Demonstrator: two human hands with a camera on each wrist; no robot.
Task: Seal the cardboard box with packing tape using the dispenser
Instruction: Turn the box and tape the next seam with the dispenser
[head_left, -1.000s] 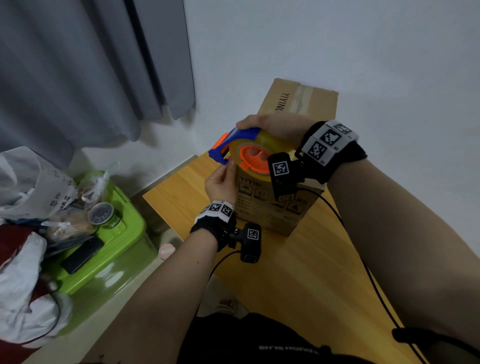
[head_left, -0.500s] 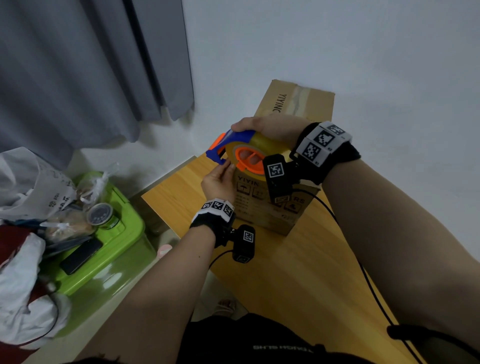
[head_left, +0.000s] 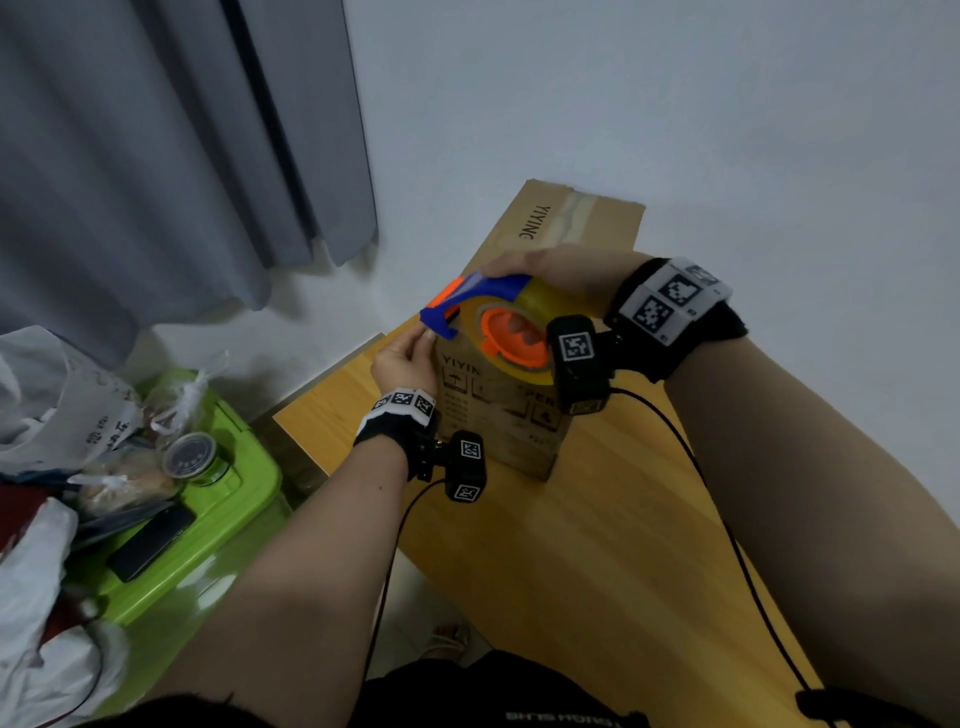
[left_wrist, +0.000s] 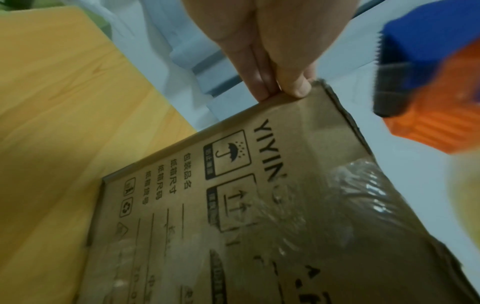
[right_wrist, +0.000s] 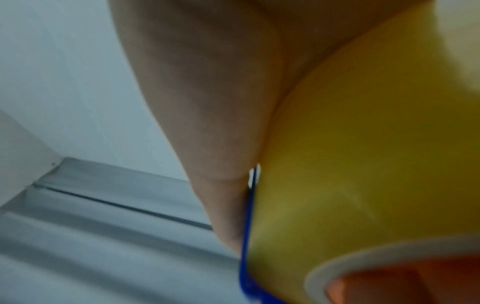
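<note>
A brown cardboard box (head_left: 498, 421) with printed symbols stands upright on the wooden table (head_left: 597, 545); clear tape shows on its side (left_wrist: 350, 185). My right hand (head_left: 550, 270) grips the blue and orange tape dispenser (head_left: 493, 322) from above, over the box's top edge. Its yellowish tape roll (right_wrist: 363, 164) fills the right wrist view beside my thumb. My left hand (head_left: 410, 353) pinches the box's upper left corner (left_wrist: 311, 88) between thumb and fingers (left_wrist: 262, 82). The dispenser's toothed blade end (left_wrist: 415, 72) hangs just right of that corner.
A flattened cardboard sheet (head_left: 576, 223) leans on the white wall behind the box. A green lidded bin (head_left: 223, 499) at the left carries bags, a can and a phone. Grey curtains (head_left: 156, 156) hang at the back left. Wrist-camera cables (head_left: 727, 519) trail across the table.
My left hand has shifted slightly left along the box's top corner. The dispenser stays in my right hand at the box's top, moved only a little.
</note>
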